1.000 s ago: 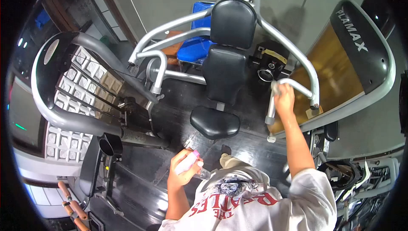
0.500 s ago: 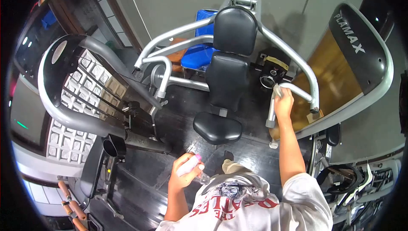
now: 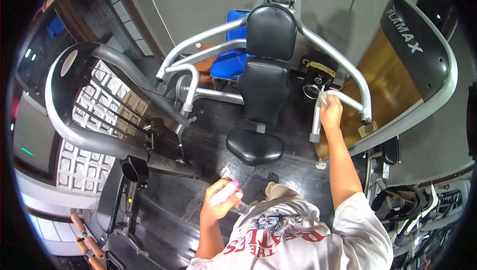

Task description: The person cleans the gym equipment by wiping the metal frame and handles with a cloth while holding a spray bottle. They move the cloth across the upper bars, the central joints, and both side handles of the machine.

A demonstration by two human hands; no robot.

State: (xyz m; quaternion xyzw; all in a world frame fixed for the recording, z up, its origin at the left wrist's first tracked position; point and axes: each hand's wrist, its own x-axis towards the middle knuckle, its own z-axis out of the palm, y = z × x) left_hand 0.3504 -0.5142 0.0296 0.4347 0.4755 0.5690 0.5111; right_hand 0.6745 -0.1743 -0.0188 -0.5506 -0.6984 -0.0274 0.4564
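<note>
My left hand [image 3: 218, 201] is closed around what looks like a spray bottle [image 3: 223, 194], white with a pink part at the top. A clear portion of it shows below my fingers. With my arm stretched forward, my right hand [image 3: 330, 114] grips a pale cloth [image 3: 323, 96] against the bent silver handle [image 3: 343, 99] of a seated exercise machine. My fingers partly cover the cloth and the bar. Left of that hand stand the machine's black backrest [image 3: 265, 91] and black seat [image 3: 254, 146].
A blue chair [image 3: 226, 66] stands behind the machine. Weight-stack housings flank it, a grey frame [image 3: 74, 133] on the left and a PLAMAX panel [image 3: 415, 51] on the right. Silver arms [image 3: 338, 56] project from both sides. More equipment [image 3: 405, 210] stands at the lower right.
My right hand has shifted slightly up along the handle with the cloth. My left hand keeps the spray bottle in nearly the same place. The view has moved a little.
</note>
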